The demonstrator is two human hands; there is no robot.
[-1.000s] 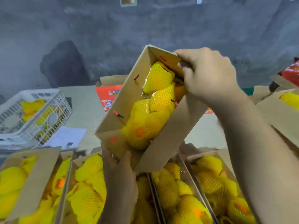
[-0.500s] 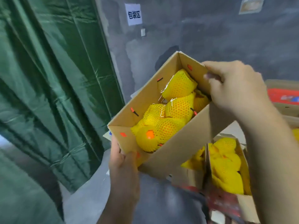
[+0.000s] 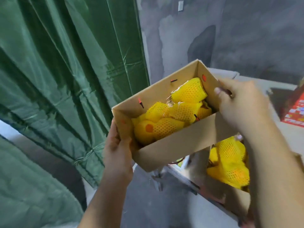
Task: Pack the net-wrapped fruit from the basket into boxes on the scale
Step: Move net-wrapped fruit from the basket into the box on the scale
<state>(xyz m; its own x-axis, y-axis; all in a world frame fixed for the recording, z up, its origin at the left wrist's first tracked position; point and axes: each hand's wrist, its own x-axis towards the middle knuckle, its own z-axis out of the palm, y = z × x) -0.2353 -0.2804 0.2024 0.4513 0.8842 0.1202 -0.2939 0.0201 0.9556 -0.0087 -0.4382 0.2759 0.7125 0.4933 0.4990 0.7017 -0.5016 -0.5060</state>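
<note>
**Carry the filled box level**

The open brown cardboard box (image 3: 172, 145) of yellow net-wrapped fruit (image 3: 164, 127) is held in the air, tilted. The left hand (image 3: 117, 150) grips its near corner, fingers curled under; the right hand (image 3: 241, 104) pinches the far wall. Best to level it so the fruit doesn't shift.

Layout: the box (image 3: 171, 145) sits between my left hand (image 3: 117, 145) at its near end and my right hand (image 3: 241, 102) at its far end; fruit (image 3: 166, 127) inside; second box (image 3: 236, 196) below right; curtain (image 3: 65, 71) left.
</note>
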